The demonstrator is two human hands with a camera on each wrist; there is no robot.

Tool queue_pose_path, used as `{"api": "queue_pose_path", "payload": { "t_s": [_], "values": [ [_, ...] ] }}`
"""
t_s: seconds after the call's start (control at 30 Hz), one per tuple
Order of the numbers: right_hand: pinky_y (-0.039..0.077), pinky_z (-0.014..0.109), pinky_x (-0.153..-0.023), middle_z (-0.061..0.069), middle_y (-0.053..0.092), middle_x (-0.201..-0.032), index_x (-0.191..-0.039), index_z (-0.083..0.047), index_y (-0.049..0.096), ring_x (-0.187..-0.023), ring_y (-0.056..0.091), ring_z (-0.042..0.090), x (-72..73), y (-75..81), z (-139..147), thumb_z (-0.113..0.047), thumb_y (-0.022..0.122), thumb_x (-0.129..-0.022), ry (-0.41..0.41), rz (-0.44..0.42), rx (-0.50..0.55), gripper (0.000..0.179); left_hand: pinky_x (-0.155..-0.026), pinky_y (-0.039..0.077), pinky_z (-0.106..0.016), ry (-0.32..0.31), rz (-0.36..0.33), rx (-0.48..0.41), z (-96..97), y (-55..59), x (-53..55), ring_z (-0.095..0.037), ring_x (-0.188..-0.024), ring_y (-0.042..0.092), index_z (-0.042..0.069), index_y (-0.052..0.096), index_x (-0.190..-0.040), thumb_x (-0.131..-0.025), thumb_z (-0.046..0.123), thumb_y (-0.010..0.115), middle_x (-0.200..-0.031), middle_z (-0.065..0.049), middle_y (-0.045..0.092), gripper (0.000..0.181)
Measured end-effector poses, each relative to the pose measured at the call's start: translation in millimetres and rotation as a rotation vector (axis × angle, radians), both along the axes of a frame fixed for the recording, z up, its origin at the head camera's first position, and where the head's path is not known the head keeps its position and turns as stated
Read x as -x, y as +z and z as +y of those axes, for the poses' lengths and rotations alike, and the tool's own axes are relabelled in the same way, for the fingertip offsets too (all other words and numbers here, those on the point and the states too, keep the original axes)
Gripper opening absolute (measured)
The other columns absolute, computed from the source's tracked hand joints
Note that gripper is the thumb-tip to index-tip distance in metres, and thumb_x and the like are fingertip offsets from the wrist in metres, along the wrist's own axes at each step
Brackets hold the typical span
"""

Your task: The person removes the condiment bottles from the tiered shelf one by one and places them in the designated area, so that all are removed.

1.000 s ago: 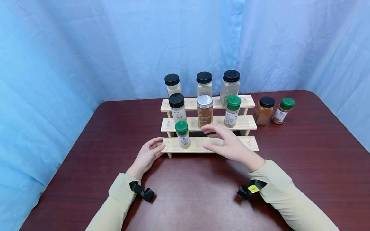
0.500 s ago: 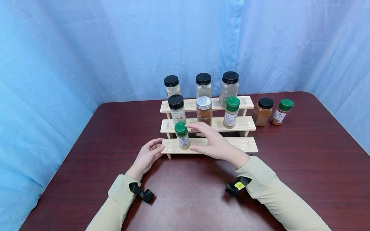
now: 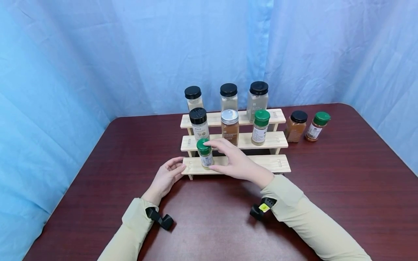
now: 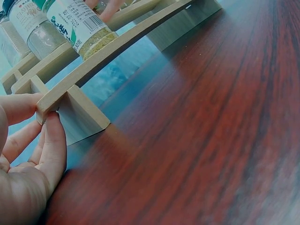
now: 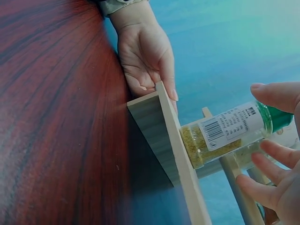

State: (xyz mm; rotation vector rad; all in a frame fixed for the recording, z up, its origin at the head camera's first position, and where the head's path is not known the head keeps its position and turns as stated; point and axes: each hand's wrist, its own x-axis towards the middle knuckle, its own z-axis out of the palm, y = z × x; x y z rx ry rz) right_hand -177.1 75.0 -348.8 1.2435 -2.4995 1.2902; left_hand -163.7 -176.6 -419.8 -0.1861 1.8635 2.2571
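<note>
On the left of the rack's lowest shelf stands a small spice jar (image 3: 206, 160) with a green cap, yellowish grains low inside it. My right hand (image 3: 236, 161) is curved around its right side, thumb near the base and index finger at the cap in the head view. In the right wrist view, its spread fingers (image 5: 276, 161) lie close beside the glass. My left hand (image 3: 164, 177) pinches the left end of the wooden spice rack (image 3: 241, 165), thumb above the lowest shelf and fingers below, plain in the left wrist view. The jar's bottom rests on the shelf.
The middle shelf bears a black-capped jar (image 3: 200, 127), a silver-lidded jar (image 3: 230, 132) and a green-capped jar (image 3: 259, 134). Three tall black-lidded jars stand behind on the top shelf. An orange-brown jar (image 3: 295, 130) and a green-capped jar (image 3: 315, 130) stand right of the rack.
My right hand has moved left along the lowest shelf to the green-capped spice jar. The left hand keeps its hold on the rack's end.
</note>
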Motion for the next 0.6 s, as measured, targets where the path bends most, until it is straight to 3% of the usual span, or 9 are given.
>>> {"api": "queue_pose_path", "payload": {
  "t_s": [0.27, 0.6],
  "values": [
    [0.046, 0.042, -0.099, 0.014, 0.046, -0.135, -0.135, -0.007, 0.041, -0.124, 0.048, 0.027, -1.9, -4.8, -9, -0.008, 0.073, -0.082, -0.021, -0.095, 0.012, 0.062, -0.072, 0.051, -0.015, 0.004, -0.007, -0.007, -0.3, -0.4, -1.0, -0.002, -0.075, 0.059, -0.007, 0.039, -0.134, -0.093, -0.005, 0.05, -0.086, 0.005, 0.055, 0.042],
    [0.05, 0.034, -0.093, 0.018, 0.048, -0.122, -0.128, -0.004, 0.04, -0.113, 0.054, 0.029, 0.5, -17.3, -22, -0.004, 0.071, -0.083, -0.078, 0.006, 0.096, 0.054, -0.073, 0.051, -0.015, -0.004, 0.004, -0.015, 0.8, 1.5, -0.8, -0.001, -0.076, 0.059, -0.008, 0.038, -0.134, -0.093, -0.006, 0.049, -0.085, 0.005, 0.055, 0.043]
  ]
}}
